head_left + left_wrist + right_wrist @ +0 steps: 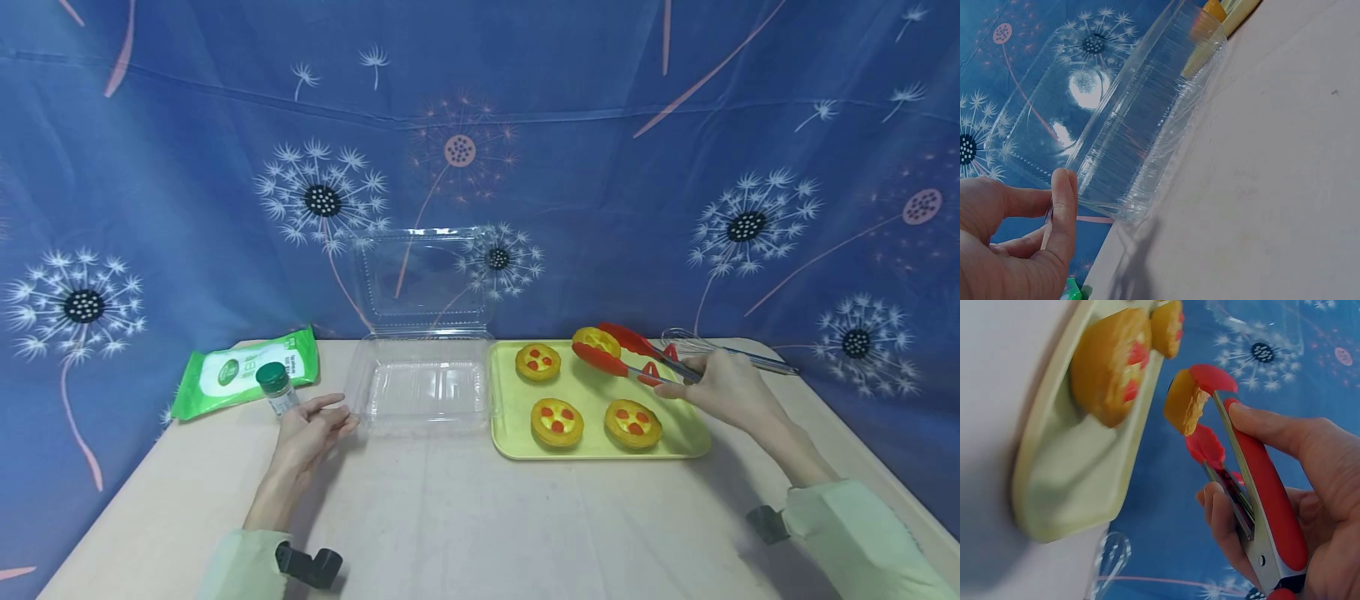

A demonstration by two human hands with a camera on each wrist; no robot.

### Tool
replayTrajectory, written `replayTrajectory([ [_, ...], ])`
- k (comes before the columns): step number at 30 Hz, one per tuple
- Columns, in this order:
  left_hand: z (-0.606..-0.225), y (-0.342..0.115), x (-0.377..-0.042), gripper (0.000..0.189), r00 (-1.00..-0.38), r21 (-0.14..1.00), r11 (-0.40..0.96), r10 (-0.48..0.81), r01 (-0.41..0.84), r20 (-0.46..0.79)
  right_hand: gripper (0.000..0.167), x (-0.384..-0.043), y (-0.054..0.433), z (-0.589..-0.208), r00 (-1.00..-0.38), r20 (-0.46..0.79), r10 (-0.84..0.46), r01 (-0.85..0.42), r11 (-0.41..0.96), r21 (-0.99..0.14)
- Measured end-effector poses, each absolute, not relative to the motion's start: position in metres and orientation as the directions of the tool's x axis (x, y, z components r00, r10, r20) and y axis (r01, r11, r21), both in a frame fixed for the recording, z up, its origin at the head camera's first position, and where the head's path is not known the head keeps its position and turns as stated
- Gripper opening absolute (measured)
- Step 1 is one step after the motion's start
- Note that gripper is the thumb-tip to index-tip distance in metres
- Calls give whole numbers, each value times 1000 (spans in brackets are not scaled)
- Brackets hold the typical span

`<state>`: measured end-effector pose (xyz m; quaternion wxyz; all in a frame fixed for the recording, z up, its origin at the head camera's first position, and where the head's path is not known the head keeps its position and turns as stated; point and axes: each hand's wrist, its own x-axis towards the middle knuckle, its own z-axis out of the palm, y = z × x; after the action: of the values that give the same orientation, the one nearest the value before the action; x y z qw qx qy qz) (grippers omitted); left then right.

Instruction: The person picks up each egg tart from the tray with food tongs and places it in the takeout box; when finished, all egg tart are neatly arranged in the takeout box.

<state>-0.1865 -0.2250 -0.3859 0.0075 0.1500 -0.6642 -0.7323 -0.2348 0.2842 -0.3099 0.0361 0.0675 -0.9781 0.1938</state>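
My right hand [731, 392] grips a pair of tongs [648, 372] with red tips and metal arms. Between the tips is an egg tart [597, 340], raised over the far part of the yellow tray [693, 446]. In the right wrist view this tart [1184, 403] is tilted on its side, and the thumb lies along a red handle. Three more tarts with red pieces on top, one of them the front left tart [557, 422], sit on the tray. My left hand [303, 442], fingers loosely bent, is beside the left wall of an open clear plastic box [427, 421].
Left of the box lie a green-and-white wipes pack [247, 373] and a small green-capped bottle [275, 386], close to the left hand. A wire whisk [750, 356] lies behind the right hand. The box's raised lid [423, 279] stands against the blue dandelion-print cloth [585, 183].
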Motion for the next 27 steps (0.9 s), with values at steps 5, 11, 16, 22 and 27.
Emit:
replayTrajectory([
  [5,-385,-224,-186,49,-956,974,-128,-207,-185,-208,58,-229,275,-300,-985,123,-120,-159,910,-383],
  [11,-385,-224,-185,49,-954,974,-128,-210,-189,-213,57,-225,258,-289,-981,108,-158,-189,900,-393],
  [16,-385,-223,-184,49,-954,974,-130,-212,-188,-213,80,-222,245,-285,-980,91,-178,-200,887,-417],
  [22,-386,-223,-184,49,-953,973,-133,-214,-187,-212,65,-218,227,-285,-972,95,-215,-235,868,-438],
  [27,-385,-222,-184,48,-952,972,-137,-217,-190,-217,71,-216,209,-284,-970,51,-238,-233,850,-471],
])
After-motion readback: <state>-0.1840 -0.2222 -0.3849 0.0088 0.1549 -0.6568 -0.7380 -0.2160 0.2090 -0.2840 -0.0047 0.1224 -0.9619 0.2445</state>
